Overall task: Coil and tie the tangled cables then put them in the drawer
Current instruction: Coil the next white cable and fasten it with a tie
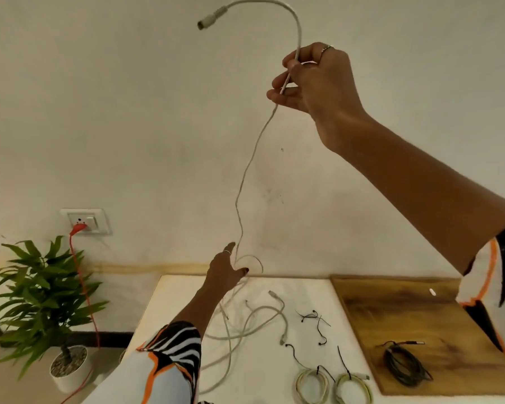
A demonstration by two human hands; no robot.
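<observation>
White cable (247, 170) hangs from the raised right hand (312, 80), whose fingers curl round it below the plug end (204, 23). Lower down, the left hand (226, 268) pinches the same cable just above the surface (169, 298), where the rest lies in loose tangles (254, 319). Two tied coils (333, 386) sit at the near edge, black ties (312, 316) beside them. A black coil (403, 365) rests on a wooden board (420, 310). A potted plant (41, 301) stands left, below a wall socket (85, 221).
</observation>
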